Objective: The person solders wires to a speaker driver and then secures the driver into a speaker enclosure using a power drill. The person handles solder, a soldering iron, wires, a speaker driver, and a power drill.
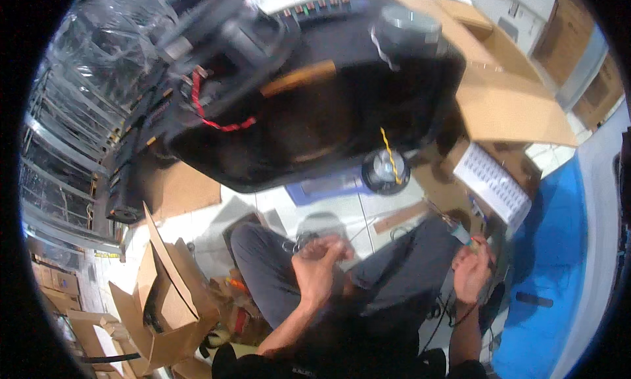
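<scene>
In the head camera's view, a person in dark gray trousers (404, 267) sits on a white tiled floor (343, 210), both forearms reaching in from below. The right hand (471, 274) is closed around a slim tool with a teal handle (462, 234), which sits above the right knee, its thin end angled up and left, away from the body. The left hand (317, 267) is over the left thigh, its fingers and thumb drawn toward each other beside a dark thin wire (296, 244); blur makes it impossible to tell whether the wire is pinched.

Beyond the knees looms a large black case (315, 133), its hollow side facing the person. A twisted red wire (220, 125) hangs at its left part, and a round gray speaker part (409, 29) rests at its upper right. Below its lower right edge is a round speaker (380, 163) with a silver center, a twisted yellow wire (386, 142) rising from it, just beside a flat blue-violet object (315, 190).

To the right, a white panel with rows of dark marks (490, 182) leans near a blue mat (549, 261), with a cardboard sheet (513, 110) above. At lower left stands an open cardboard box (174, 297), its flaps raised.
</scene>
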Available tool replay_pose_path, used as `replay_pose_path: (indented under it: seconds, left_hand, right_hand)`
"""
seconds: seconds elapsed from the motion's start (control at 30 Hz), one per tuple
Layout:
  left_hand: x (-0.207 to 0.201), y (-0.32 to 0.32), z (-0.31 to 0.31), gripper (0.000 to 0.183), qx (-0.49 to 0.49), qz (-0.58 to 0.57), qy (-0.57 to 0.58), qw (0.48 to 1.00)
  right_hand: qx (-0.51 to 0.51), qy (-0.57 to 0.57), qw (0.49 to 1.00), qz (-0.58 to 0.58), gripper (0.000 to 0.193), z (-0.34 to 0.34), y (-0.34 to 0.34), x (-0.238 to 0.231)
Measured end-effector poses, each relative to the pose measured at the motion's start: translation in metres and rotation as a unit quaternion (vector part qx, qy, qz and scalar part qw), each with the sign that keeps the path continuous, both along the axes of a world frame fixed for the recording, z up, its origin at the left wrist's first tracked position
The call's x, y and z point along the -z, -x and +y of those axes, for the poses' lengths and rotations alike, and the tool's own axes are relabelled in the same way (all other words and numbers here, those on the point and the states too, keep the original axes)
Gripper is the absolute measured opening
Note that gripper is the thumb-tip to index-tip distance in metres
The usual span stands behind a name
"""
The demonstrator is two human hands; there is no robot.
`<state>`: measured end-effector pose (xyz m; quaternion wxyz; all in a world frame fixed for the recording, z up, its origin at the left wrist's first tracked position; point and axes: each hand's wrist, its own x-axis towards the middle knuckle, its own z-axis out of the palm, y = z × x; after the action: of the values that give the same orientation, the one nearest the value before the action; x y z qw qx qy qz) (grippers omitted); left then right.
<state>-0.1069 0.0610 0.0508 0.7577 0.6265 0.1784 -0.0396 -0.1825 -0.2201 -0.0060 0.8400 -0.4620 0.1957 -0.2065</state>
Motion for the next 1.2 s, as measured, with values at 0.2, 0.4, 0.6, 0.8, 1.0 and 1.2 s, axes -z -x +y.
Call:
replay_pose_path:
  seconds: [0.2,0.4,0.6,0.8,1.0,1.2]
  left_hand:
    - [-0.103,-0.014,0.025,0.011,0.012,-0.199,-0.055,0.978]
    - [-0.164,-0.065,0.003,0.014,-0.013,-0.342,-0.002,0.94]
    - [-0.172,-0.065,0.01,0.013,-0.024,-0.342,-0.003,0.939]
    - [-0.184,-0.084,0.016,0.014,-0.014,-0.351,-0.046,0.935]
    - [-0.203,-0.103,-0.019,0.015,0.014,-0.377,-0.013,0.926]
    - [-0.232,-0.134,-0.045,0.015,0.089,-0.412,-0.13,0.897]
  right_hand:
    - [0.101,-0.052,0.99,-0.087,0.037,-0.017,-0.02,-0.077]
    - [0.098,0.046,0.976,-0.187,0.039,-0.007,-0.045,-0.146]
    - [0.038,0.089,0.976,-0.195,0.033,0.016,-0.045,-0.169]
    - [0.066,0.194,0.959,-0.196,0.036,0.03,-0.074,-0.201]
    - [0.132,0.253,0.936,-0.208,0.039,0.037,-0.095,-0.241]
    - [0.183,0.237,0.947,-0.117,0.04,0.007,-0.122,-0.252]
